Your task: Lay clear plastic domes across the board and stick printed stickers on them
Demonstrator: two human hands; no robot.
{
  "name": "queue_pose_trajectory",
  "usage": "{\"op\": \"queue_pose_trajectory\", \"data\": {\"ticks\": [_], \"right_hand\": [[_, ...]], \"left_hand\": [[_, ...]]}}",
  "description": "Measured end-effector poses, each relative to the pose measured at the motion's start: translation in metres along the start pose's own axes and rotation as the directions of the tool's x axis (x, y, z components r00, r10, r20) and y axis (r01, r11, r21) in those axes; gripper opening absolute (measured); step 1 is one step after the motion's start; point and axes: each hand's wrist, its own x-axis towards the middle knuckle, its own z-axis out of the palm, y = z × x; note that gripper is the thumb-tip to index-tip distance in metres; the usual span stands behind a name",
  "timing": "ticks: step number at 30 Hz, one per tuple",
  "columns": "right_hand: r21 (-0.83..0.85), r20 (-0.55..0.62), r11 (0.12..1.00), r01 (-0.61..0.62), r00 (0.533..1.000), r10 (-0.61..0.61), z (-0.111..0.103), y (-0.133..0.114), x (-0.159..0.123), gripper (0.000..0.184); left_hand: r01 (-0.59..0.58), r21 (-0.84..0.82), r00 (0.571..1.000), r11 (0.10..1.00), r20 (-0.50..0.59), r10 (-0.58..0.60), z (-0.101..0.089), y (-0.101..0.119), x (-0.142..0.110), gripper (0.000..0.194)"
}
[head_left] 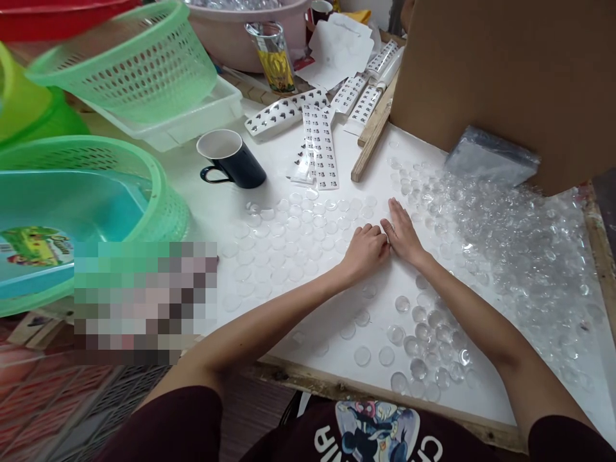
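Both hands rest low over the white tabletop, side by side among clear round discs. My left hand (367,249) is closed with its fingers curled down, and what they hold, if anything, is hidden. Touching or almost touching it, my right hand (405,235) is open, its fingers stretched forward and the thumb pointing left. Left of the hands, clear flat discs (293,222) lie spread out in loose rows. A dense heap of clear discs (520,237) covers the right side. Nearer my body sits a smaller cluster of discs (423,332).
A dark mug (239,162) stands behind the rows. Sticker sheets (320,144) with small dark prints lie near a wooden strip (371,144). Green baskets (168,199) crowd the left. A cardboard sheet (486,77) and a grey plastic-wrapped pack (493,157) are at the back right.
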Motion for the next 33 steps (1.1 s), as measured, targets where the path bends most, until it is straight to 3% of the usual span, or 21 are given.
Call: {"op": "queue_pose_trajectory", "data": {"ticks": [5,11,15,18,20,25,33], "right_hand": [[0.018,0.085,0.999,0.027,0.996,-0.028,0.009,-0.006,0.01,0.069],[0.001,0.115,0.996,0.092,0.989,-0.091,-0.006,-0.005,-0.009,0.07],[-0.003,0.121,0.998,0.068,0.99,-0.067,-0.021,0.0,-0.029,0.07],[0.015,0.174,0.994,0.109,0.979,-0.11,-0.026,-0.003,-0.047,0.066],[0.02,0.144,0.99,0.14,0.979,-0.142,-0.03,-0.005,-0.055,0.061],[-0.068,-0.042,0.997,0.035,0.998,-0.038,-0.043,0.004,-0.055,0.051],[-0.103,-0.052,0.992,0.065,0.996,-0.071,-0.042,0.003,-0.052,0.031]], "left_hand": [[0.114,0.047,0.992,0.992,-0.061,-0.111,-0.005,-0.006,-0.003,0.019],[0.037,0.076,0.997,0.996,-0.071,-0.032,-0.019,-0.017,-0.041,0.016],[-0.044,0.042,0.998,0.998,-0.051,0.046,-0.018,-0.028,-0.083,0.04],[-0.092,0.035,0.996,0.995,-0.008,0.092,-0.01,-0.034,-0.108,0.061],[-0.112,0.038,0.994,0.993,0.001,0.112,-0.005,-0.035,-0.117,0.066],[-0.1,0.013,0.993,0.995,-0.056,0.101,-0.003,-0.033,-0.119,0.065],[-0.106,-0.051,0.992,0.993,-0.077,0.102,-0.002,-0.033,-0.115,0.049]]}}
